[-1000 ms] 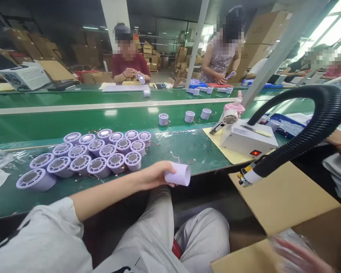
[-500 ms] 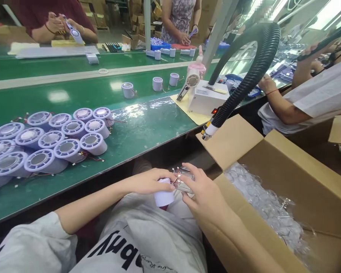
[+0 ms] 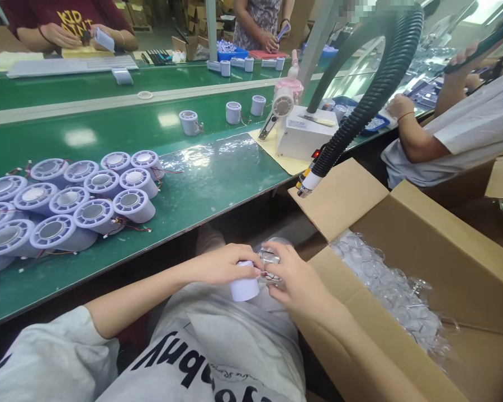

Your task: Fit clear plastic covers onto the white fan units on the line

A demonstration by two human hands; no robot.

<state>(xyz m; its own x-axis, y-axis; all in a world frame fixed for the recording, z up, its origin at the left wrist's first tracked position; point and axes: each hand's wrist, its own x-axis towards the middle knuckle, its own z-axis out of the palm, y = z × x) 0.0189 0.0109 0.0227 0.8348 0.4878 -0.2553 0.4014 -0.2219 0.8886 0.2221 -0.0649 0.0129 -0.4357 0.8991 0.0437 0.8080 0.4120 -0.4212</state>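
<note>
Above my lap, my left hand (image 3: 224,265) is closed round a lavender cylindrical housing (image 3: 245,289). Close beside it, my right hand (image 3: 295,273) has its fingers curled round a clear plastic cup-shaped part (image 3: 269,258). The open side of the clear part faces the housing, and thin red and dark wires show between the two. My fingers hide where the pieces meet, so whether they touch I cannot tell.
Several similar lavender housings (image 3: 93,211) with wires stand at the bench's left. A pink-topped handheld fan (image 3: 283,106), a white box (image 3: 304,131) and a black flexible hose (image 3: 360,106) are ahead. On my right, a cardboard box (image 3: 444,240) holds clear parts (image 3: 385,285). Co-workers sit around.
My right hand has turned the clear part, and it now sits closer to the housing with the wires between them. The view has shifted slightly. A co-worker opposite has lowered a lavender piece.
</note>
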